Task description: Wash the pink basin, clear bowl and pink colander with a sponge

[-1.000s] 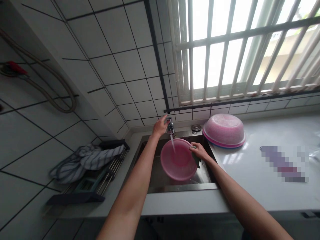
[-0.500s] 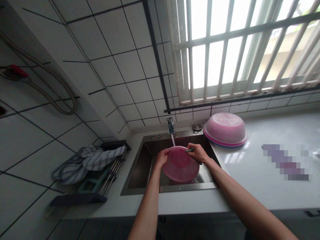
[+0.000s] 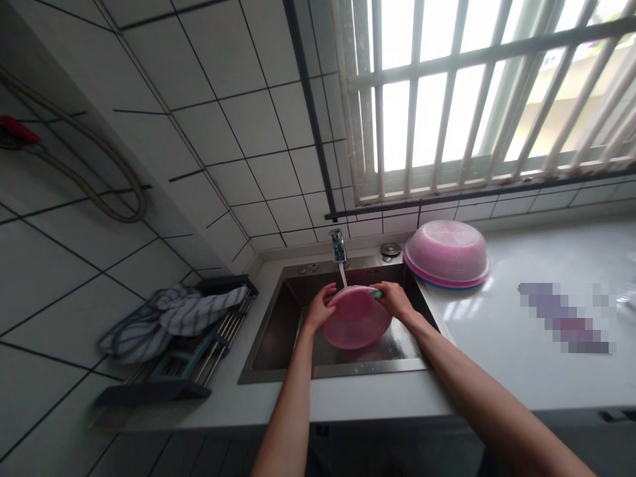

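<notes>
A round pink plastic basin [image 3: 358, 324] is held tilted inside the steel sink [image 3: 275, 331], under the running faucet [image 3: 338, 246]. My left hand [image 3: 320, 310] grips the basin's left rim, thumb inside and fingers outside. At the right rim my right hand [image 3: 395, 299] is closed around a small green pad [image 3: 376, 293], pressed against the basin. Most of the pad is hidden by the fingers, so its exact kind is unclear. A thin stream of water [image 3: 342, 275] falls behind the basin's far rim.
An upturned pink basket [image 3: 446, 250] stands on the counter right of the sink. A drain stopper [image 3: 390, 250] lies behind the sink. On the left, a striped cloth [image 3: 173, 315] rests on a rack [image 3: 218, 348]. A blurred-out object [image 3: 566, 318] lies on the right counter.
The basin has tipped, its near edge rising slightly. My left fingers have spread on the rim, and my right hand has shifted a little with the green pad. The view has moved slightly.
</notes>
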A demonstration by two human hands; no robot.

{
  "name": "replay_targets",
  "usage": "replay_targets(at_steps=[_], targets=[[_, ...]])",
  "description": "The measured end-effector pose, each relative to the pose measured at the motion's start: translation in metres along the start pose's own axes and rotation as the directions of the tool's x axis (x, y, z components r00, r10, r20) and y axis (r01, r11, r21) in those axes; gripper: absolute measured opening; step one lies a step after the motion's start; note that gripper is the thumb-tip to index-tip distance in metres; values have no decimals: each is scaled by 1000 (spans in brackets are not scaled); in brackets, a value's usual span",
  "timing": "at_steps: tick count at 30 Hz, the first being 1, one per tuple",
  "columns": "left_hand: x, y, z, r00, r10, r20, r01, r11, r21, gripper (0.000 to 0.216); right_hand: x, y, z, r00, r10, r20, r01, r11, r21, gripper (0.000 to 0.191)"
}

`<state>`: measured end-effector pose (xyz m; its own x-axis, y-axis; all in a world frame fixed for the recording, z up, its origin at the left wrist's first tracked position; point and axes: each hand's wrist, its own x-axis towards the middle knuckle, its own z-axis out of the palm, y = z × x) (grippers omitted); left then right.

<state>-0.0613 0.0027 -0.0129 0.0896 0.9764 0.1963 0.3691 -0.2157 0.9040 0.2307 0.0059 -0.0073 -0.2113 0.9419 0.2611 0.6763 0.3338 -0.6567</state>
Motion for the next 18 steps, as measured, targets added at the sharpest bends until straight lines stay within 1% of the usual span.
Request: replay_targets(at_steps=[2, 3, 5, 7, 9, 11, 13, 15, 17, 18], targets=[[-2, 5, 2, 999, -22, 38, 19, 998, 65, 64, 0, -5, 5, 998, -60, 12, 60, 998, -10, 35], [-2, 6, 2, 999, -39, 37, 35, 994, 106, 59, 0, -4, 8, 998, -67, 23, 66, 998, 9, 34], [-2, 4, 0, 997, -80, -15, 81, 987, 139, 47, 1, 1, 12, 999, -24, 42, 22, 998, 57, 35], [0, 0, -3, 986, -134, -102, 142, 987, 81, 37, 0, 10, 13, 995, 68, 70, -72, 996, 59, 37], [2, -7, -6, 965, -192, -180, 189, 981, -34, 34, 0, 19, 11, 981, 159, 107, -161, 987, 12, 36], [3, -12, -8, 946, -252, -206, 224, 963, -150, 39, -1, 25, 8, 967, 211, 142, -208, 978, -30, 27], [3, -16, -9, 937, -289, -195, 251, 947, -199, 43, 0, 27, 4, 962, 237, 135, -231, 971, -53, 23], [2, -16, -9, 938, -287, -193, 263, 955, -138, 42, 1, 25, 2, 963, 251, 96, -245, 967, -74, 23], [1, -13, -9, 950, -246, -191, 251, 968, -1, 40, 1, 20, 1, 965, 254, 61, -248, 964, -91, 24], [1, -10, -8, 958, -218, -184, 233, 970, 64, 40, 1, 16, 1, 968, 245, 64, -238, 966, -98, 24]])
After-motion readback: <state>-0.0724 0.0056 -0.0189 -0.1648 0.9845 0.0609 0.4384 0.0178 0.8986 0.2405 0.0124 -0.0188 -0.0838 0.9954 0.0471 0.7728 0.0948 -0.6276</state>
